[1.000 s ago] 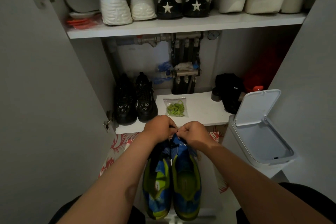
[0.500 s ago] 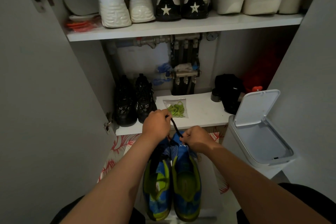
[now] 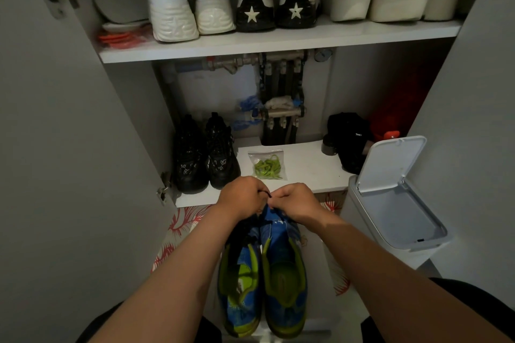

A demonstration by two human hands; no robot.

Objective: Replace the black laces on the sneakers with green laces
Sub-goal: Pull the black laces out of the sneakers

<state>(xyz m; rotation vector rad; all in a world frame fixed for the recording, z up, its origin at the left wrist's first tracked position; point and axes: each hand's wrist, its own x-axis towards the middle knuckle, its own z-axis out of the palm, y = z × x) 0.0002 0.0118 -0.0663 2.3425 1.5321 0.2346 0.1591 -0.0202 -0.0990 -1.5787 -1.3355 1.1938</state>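
Note:
Two blue and green sneakers stand side by side below me, the left sneaker (image 3: 240, 287) and the right sneaker (image 3: 284, 281), toes pointing at the cabinet. My left hand (image 3: 242, 198) and my right hand (image 3: 295, 202) meet over the toe end of the right sneaker. Both pinch a short stretch of black lace (image 3: 267, 194) between them. A clear bag of green laces (image 3: 268, 166) lies on the lower shelf (image 3: 306, 170) just beyond my hands.
A pair of black sneakers (image 3: 206, 153) stands left on the lower shelf, a black item (image 3: 348, 139) at the right. A white bin (image 3: 395, 203) with its lid up is at my right. White shoes fill the upper shelf (image 3: 278, 42). Cabinet doors flank both sides.
My left hand had pulled a length of black lace up and away; now both hands are back together over the toe of the right sneaker, with only a short bit of lace showing.

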